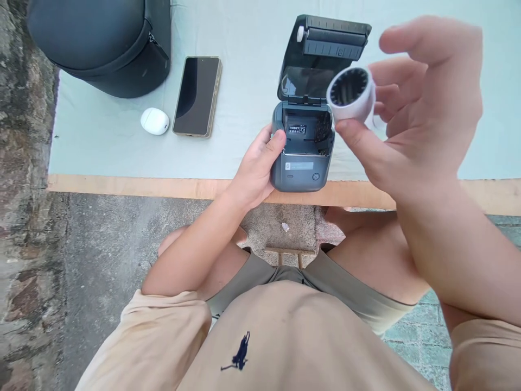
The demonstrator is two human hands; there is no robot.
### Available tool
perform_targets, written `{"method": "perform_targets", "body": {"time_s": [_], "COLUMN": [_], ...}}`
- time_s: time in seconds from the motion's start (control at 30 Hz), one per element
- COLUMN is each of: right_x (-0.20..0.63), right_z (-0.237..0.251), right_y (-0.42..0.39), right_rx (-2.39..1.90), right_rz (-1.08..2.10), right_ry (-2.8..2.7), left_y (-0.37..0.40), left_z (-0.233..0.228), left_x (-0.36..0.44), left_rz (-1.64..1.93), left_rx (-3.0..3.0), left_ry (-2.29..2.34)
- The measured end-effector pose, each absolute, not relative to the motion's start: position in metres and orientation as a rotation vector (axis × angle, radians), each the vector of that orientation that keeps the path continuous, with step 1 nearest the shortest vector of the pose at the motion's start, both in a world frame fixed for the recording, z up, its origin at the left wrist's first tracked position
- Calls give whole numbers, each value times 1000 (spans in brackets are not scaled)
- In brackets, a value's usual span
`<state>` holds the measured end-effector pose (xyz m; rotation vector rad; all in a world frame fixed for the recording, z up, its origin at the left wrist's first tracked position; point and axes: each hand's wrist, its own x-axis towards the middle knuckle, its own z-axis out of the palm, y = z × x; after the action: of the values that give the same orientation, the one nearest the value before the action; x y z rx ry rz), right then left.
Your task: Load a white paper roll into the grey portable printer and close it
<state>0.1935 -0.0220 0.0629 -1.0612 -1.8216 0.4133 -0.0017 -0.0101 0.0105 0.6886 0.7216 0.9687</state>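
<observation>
My left hand [262, 163] grips the left side of a small dark grey label printer [303, 174], thumb on its upper rim. The printer's lid [317, 70] stands raised, with a roller along its far edge. Inside, the paper compartment holds no roll, and a small printed label shows on its back wall. To the right, my right hand [423, 114] pinches a white roll of label paper [352, 100] with a dark ribbed core. The roll is held up beside the lid, partly in front of it. Its far side is hidden by my fingers.
A phone [197, 96] lies on the pale cloth-covered table [244, 32], with a white earbud case [154, 120] to its left. A black zippered bag [101, 43] stands at the far left. The table's wooden edge [163, 184] runs in front of my lap.
</observation>
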Motion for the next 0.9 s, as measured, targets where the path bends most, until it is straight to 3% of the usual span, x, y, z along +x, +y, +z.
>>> {"method": "perform_targets", "body": {"time_s": [0.13, 0.3, 0.53, 0.9], "right_x": [178, 182, 188, 168], "right_z": [82, 61, 41, 30], "right_y": [-16, -14, -11, -30], "right_rx": [-1329, -1467, -1335, -1142], "right_rz": [299, 124, 187, -151], "right_ry": [-2012, -2094, -2142, -2081], "left_y": [-11, -12, -14, -9], "left_z": [10, 11, 12, 6], "left_x": [-1, 0, 0, -3], "left_rz": [1001, 995, 999, 1026], "left_rx": [664, 634, 665, 680], "left_ry": [690, 699, 709, 625]}}
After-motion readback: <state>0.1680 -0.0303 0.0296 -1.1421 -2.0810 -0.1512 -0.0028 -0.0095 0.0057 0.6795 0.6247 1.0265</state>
